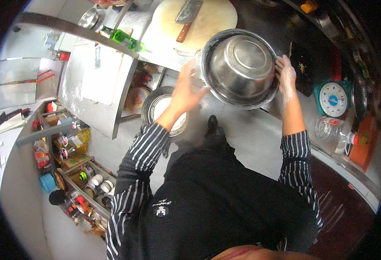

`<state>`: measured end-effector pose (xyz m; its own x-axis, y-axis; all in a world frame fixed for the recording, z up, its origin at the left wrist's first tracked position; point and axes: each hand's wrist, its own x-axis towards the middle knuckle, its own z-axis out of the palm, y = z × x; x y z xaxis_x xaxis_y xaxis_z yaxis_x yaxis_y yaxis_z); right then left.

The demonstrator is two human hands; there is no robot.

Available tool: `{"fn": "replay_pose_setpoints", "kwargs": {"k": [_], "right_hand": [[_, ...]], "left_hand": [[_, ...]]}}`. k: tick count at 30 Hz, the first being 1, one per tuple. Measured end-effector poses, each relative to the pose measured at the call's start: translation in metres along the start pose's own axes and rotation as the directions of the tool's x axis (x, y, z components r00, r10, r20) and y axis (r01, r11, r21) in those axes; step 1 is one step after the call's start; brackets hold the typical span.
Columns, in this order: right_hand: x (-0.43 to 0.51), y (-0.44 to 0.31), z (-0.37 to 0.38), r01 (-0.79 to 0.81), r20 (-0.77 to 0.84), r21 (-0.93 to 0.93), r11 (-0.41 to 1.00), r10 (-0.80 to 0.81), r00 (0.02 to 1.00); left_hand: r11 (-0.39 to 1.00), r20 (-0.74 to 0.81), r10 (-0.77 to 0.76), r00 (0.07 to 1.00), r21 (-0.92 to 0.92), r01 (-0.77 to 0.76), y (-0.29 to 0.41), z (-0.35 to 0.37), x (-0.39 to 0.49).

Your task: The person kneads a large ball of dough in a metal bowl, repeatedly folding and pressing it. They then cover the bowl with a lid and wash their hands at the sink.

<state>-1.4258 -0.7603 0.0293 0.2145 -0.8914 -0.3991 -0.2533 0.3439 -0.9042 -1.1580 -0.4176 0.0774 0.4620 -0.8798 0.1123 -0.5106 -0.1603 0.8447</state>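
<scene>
A large stainless steel bowl [242, 70] is upside down, its base facing up, with what looks like a wider metal bowl's rim around it. My right hand [286, 71], dusted white, grips this metalware at its right edge. To its left, my left hand [186, 94] is apart from the rim, fingers spread and nothing held. Below that hand, partly hidden by it, stands a round metal container [147, 112] with white contents. A cleaver [187, 18] with a wooden handle lies on the round chopping board [224, 14] beyond the bowls.
A green glass bottle [122, 37] lies on the counter at the upper left. At right are a dial scale [333, 99] and a clear plastic jug [331, 130]. A white board [102, 74] rests on the floured steel table. Shelves at lower left hold jars and oil bottles [81, 138].
</scene>
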Motion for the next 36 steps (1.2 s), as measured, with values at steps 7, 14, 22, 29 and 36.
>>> {"fn": "replay_pose_setpoints", "kwargs": {"k": [7, 14, 22, 29, 36], "right_hand": [[-0.099, -0.049, 0.003, 0.474, -0.094, -0.043, 0.879, -0.476, 0.874], [-0.268, -0.031, 0.188, 0.664, 0.423, -0.232, 0.711, -0.541, 0.727], [-0.527, 0.083, 0.458, 0.715, 0.771, -0.22, 0.663, -0.331, 0.545], [-0.824, 0.169, 0.654, 0.754, 0.874, 0.458, 0.47, -0.394, -0.285], [-0.847, 0.227, 0.892, 0.868, 0.79, 0.496, -0.001, -0.414, -0.452]], "left_hand": [[0.924, -0.423, -0.367, 0.829, -0.065, 0.376, -0.103, -0.106, -0.187], [0.615, -0.721, -0.686, 0.095, -0.506, 0.604, -0.211, -0.199, -0.461], [0.358, -0.347, -0.918, -0.192, -0.933, -0.026, -0.263, -0.306, -0.702], [0.808, -0.735, -0.539, 0.412, -0.589, 0.007, -0.261, -0.426, -0.692], [0.015, -0.495, -0.702, 0.512, -0.729, -0.685, -0.261, -0.573, -0.664]]}}
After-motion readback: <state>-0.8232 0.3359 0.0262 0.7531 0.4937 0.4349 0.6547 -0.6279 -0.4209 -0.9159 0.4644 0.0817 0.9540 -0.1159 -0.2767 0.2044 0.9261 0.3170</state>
